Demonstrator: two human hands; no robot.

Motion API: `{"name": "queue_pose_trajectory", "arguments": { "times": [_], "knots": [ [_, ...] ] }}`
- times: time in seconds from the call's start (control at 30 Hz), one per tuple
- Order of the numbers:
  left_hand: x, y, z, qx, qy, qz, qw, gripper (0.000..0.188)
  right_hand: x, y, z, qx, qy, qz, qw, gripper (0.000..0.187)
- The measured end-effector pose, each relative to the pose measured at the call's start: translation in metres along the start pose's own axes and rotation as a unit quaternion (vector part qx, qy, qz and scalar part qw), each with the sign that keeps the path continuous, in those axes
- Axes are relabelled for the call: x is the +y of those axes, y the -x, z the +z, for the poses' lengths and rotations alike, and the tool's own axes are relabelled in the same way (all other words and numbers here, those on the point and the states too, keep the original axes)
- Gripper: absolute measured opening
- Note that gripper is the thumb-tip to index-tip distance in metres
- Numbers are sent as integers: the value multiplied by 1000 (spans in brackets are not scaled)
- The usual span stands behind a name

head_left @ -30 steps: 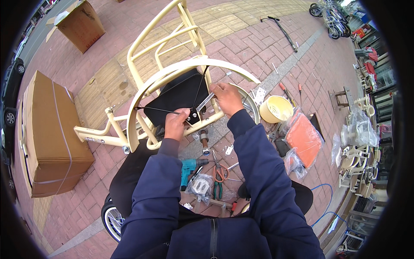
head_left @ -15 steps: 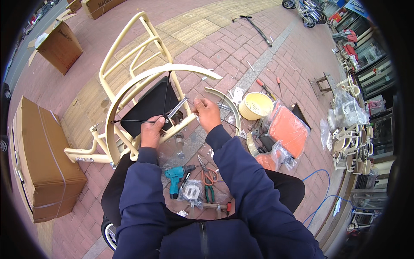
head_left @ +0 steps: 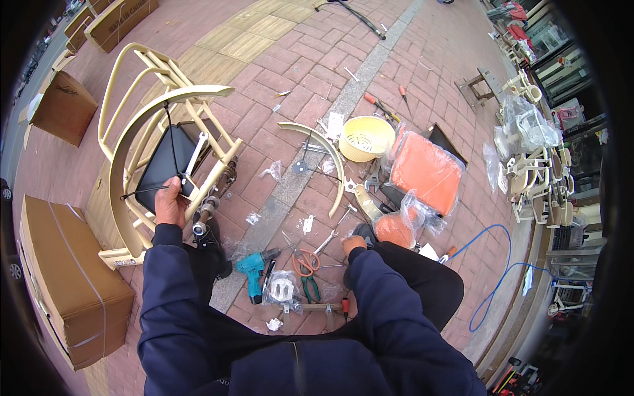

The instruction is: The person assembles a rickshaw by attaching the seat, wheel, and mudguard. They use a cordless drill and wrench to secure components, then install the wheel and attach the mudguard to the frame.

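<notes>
A cream tubular frame (head_left: 218, 148) stands tilted at the left. It carries a curved cream fender (head_left: 119, 158) and a black panel (head_left: 165, 162). My left hand (head_left: 170, 206) is closed on the black fender stay (head_left: 148, 190), thumb over the joint where its rods meet. A silver wrench (head_left: 196, 153) sits at that joint, rising past my thumb. My right hand (head_left: 355, 244) is low beside my right knee, fingers curled; what they hold, if anything, is hidden. A second wrench (head_left: 327, 241) lies on the paving just left of it.
Between my feet lie a teal cordless drill (head_left: 253, 272), orange-handled scissors (head_left: 305, 264) and green pliers (head_left: 310, 288). Ahead are a loose curved fender (head_left: 330, 155), a yellow basket (head_left: 362, 140) and a wrapped orange cushion (head_left: 426, 173). A cardboard box (head_left: 72, 284) stands left; a blue hose (head_left: 485, 277) curves right.
My right hand has left the frame and dropped to the ground by my right knee. My left hand stays on the stay; frame and hand now appear farther left, as the view has shifted.
</notes>
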State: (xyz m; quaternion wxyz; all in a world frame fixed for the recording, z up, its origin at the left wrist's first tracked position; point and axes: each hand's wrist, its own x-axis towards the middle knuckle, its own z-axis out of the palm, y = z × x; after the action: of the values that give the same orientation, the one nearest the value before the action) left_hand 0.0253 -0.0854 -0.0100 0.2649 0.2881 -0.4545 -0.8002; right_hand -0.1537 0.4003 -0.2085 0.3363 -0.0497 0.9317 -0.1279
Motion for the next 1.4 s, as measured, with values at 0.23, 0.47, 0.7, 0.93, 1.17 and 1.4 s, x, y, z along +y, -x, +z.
{"name": "queue_pose_trajectory", "arguments": {
  "times": [0.23, 0.47, 0.7, 0.93, 1.17, 1.4],
  "knots": [
    [20, -28, -41, 23, 1, 28, 999, 29, -95, -74, -104, 172, -143, -137, 965, 33],
    [35, -24, -60, 65, -35, 6, 997, 28, -121, -148, -129, 82, 76, -105, 988, 28],
    [35, -20, -65, 107, -33, 15, 994, 26, -119, -144, -66, 26, 70, 98, 992, 44],
    [37, -24, -80, 108, -18, -4, 994, 28, -146, -139, -143, -103, 94, -52, 989, 33],
    [34, -19, -74, 123, -24, 35, 991, 30, -184, -188, -272, -56, -516, -38, 854, 51],
    [36, -12, -79, 137, -33, 33, 989, 41, -210, -301, -313, 368, -208, -56, 904, 64]
  ]
}}
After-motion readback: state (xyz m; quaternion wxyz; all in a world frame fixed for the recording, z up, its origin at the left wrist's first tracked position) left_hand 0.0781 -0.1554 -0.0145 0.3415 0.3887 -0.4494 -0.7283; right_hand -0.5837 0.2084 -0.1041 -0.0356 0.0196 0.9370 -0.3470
